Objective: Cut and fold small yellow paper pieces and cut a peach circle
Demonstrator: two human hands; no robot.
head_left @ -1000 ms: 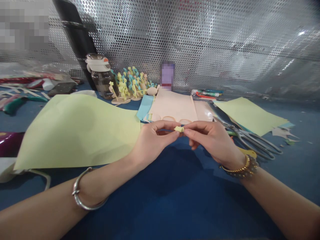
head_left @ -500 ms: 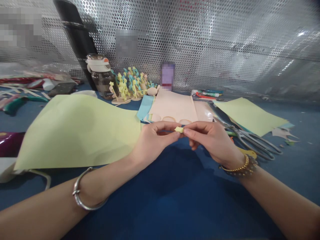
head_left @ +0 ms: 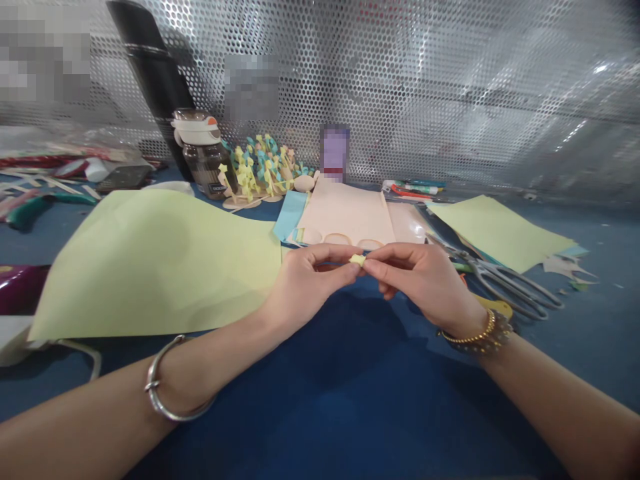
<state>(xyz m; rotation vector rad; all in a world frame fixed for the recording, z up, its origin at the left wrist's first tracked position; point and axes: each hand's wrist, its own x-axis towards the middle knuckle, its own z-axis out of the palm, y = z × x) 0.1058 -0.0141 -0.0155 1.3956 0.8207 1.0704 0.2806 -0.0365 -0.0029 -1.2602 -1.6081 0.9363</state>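
Observation:
Between the fingertips of both hands is a small yellow paper star [head_left: 357,260], partly covered by the fingers. My left hand [head_left: 315,277] pinches it from the left, thumb below and index finger above. From the other side, my right hand [head_left: 417,277] grips its edge between thumb and index finger. Both hands hover above the blue tabletop. Just beyond them lies a pale pink sheet of paper [head_left: 347,210]. A large yellow-green sheet [head_left: 170,267] spreads out beside my left forearm.
Scissors [head_left: 510,283] lie right of my right hand, near stacked yellow-green paper [head_left: 505,230]. At the back stand a drink bottle [head_left: 203,157] and a cluster of small yellow, blue and pink stars on stems [head_left: 265,167]. A perforated metal panel [head_left: 425,87] closes off the rear.
The right thumb and fingers have shifted slightly left along the star, and the star has turned a little in the fingertips. Everything else stays in place.

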